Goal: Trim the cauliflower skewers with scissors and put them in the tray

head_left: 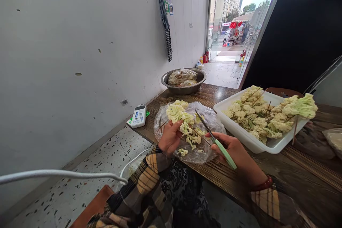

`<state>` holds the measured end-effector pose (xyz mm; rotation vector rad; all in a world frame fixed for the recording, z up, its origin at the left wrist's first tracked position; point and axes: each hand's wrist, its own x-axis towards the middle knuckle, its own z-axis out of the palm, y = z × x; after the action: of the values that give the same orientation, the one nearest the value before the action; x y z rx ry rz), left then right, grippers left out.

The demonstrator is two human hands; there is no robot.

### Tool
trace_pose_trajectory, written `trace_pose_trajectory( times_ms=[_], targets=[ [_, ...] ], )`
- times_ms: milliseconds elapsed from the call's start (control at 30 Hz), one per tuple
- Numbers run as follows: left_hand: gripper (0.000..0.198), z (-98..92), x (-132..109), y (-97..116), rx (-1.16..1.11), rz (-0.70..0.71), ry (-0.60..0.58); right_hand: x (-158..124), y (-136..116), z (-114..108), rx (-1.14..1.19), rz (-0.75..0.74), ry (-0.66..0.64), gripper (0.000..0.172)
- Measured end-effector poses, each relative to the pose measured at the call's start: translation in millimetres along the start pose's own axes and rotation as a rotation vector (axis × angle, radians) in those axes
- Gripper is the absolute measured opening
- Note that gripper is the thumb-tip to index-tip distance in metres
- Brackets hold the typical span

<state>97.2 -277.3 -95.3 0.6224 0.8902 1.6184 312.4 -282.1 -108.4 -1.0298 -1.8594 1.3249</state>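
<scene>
Left of the white tub (pixel 238 139), the left hand (pixel 171 137) grips cauliflower (pixel 176 113), the right hand (pixel 235 146) a green-handled knife (pixel 224 154), best angled outward.

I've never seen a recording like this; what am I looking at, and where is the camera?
There is no machine: these are a person's own bare hands. The only picture comes from a camera worn on their head, looking forward and down. The left hand holds pale cauliflower; the right hand grips a green-handled cutting tool. On the wooden table lie crumpled clear plastic beneath the work, a white tub of more cauliflower, a metal bowl with bagged items, and a small white device.
</scene>
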Motion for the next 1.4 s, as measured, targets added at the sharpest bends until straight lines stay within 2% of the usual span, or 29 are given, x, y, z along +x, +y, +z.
trace_pose_trajectory(
  times_ms=[167, 333, 433, 567, 733, 833, 967, 1200, 1400],
  targets=[
    [0.048, -1.5, 0.5, 3.2, 0.048, 0.045, 0.000, 3.1, 7.1, -1.2, -0.186, -0.124, 0.131, 0.044],
    [0.049, 1.3, -1.4, 4.4, 0.124, 0.089, -0.008, 5.4, 13.7, -0.9, -0.342, -0.217, 0.140, 0.043],
    [0.046, 0.4, -1.0, 3.0, 0.152, 0.140, -0.029, 5.3, 14.4, -2.1, -0.369, -0.211, 0.115, 0.044],
    [0.045, -3.5, 1.2, 3.9, 0.169, 0.176, 0.018, 4.8, 14.3, -4.4, -0.391, -0.178, 0.061, 0.041],
    [0.041, -4.5, 2.4, 7.0, 0.167, 0.175, 0.057, 3.3, 12.3, -4.3, -0.363, -0.172, 0.092, 0.040],
    [0.038, -2.7, 1.8, 4.8, 0.164, 0.167, 0.032, 2.7, 11.3, -3.5, -0.332, -0.172, 0.109, 0.044],
    [0.041, -0.9, 1.2, 0.8, 0.162, 0.184, -0.008, 4.0, 12.4, -2.8, -0.351, -0.169, 0.094, 0.044],
    [0.042, -4.8, 2.2, 4.2, 0.154, 0.147, 0.057, 6.1, 13.4, -3.3, -0.412, -0.068, 0.054, 0.049],
    [0.052, -4.8, 3.8, 5.3, 0.115, 0.145, 0.053, 4.0, 10.6, -4.6, -0.370, -0.104, 0.074, 0.049]
  ],
)
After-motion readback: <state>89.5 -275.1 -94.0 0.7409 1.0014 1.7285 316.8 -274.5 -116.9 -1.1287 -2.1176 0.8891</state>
